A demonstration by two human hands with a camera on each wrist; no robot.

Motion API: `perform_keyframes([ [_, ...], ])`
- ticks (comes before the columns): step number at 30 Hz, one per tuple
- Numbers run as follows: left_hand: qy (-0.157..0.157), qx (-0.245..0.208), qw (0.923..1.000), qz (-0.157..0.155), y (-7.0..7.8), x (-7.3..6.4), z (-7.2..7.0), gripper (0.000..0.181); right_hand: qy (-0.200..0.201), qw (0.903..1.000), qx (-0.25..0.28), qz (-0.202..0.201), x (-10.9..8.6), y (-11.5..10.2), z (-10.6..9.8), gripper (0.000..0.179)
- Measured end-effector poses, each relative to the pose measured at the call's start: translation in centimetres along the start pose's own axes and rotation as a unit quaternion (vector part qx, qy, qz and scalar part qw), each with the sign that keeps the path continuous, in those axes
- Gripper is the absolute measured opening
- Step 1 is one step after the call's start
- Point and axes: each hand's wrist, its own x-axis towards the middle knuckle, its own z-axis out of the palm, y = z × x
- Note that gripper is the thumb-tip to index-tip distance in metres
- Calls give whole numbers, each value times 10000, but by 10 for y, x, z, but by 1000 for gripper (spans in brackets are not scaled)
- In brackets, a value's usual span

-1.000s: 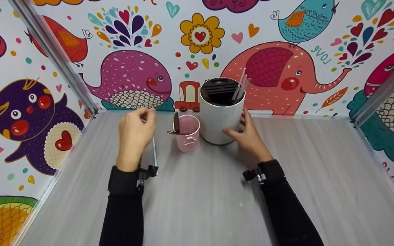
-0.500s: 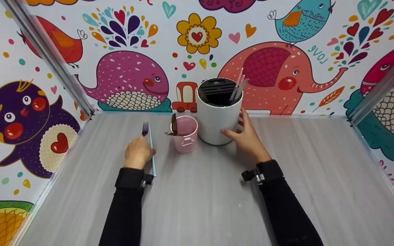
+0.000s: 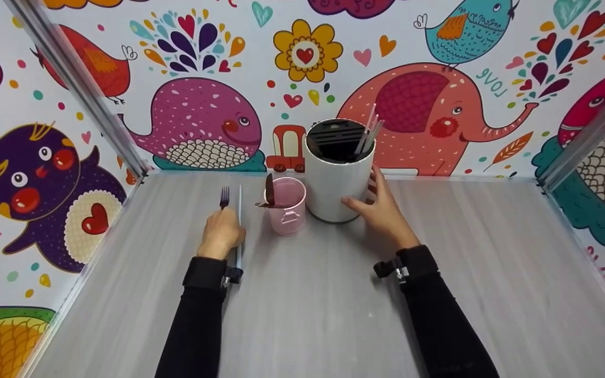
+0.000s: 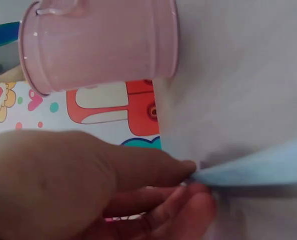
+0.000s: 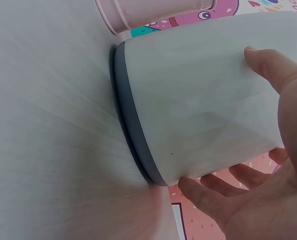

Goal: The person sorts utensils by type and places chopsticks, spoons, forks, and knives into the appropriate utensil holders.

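Note:
In the head view, my left hand (image 3: 222,234) is low over the table, left of a pink cup (image 3: 288,210). Its thumb and fingertips pinch a long thin light-blue strip (image 4: 253,170), as the left wrist view shows. The tines of a fork (image 3: 225,196) stick out beyond the knuckles; its handle is hidden, and whether the hand touches it I cannot tell. My right hand (image 3: 384,210) grips the side of a white utensil holder (image 5: 198,105), thumb in front and fingers round the right side. The holder stands upright, with a black slotted insert (image 3: 336,139) inside.
Several thin pale sticks (image 3: 371,131) stand in the holder's right part. Dark-handled cutlery (image 3: 269,190) leans in the pink cup, partly over its left rim. A cartoon-printed wall (image 3: 302,105) rises behind, and metal posts (image 3: 79,89) edge the grey table (image 3: 308,304).
My left hand has come down from in the air to the table and now pinches the light-blue strip, which has turned slightly. The fork's tines have come into view. My right hand stays on the holder.

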Motion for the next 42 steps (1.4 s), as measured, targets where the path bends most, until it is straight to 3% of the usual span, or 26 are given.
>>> perform_keyframes([
  [7,212,-454,9987,59,9,-1,-5,27,0,10000,-64,30,0,1,-2,120],
  [14,1057,-866,9880,723,11,1,-4,23,-8,9999,-130,-36,1,5,-3,122],
  [22,1895,-1775,9584,1184,16,4,-3,22,13,9999,-119,-14,-1,6,-3,121],
  [29,2786,-2316,9151,1767,27,-8,-25,24,-10,10000,-48,11,0,4,0,120],
  [35,3249,-2210,8860,2463,39,-17,-43,24,-17,10000,-3,27,1,3,2,120],
  [42,3529,-1679,8684,3051,68,-32,-73,21,-21,10000,30,56,0,2,-1,119],
])
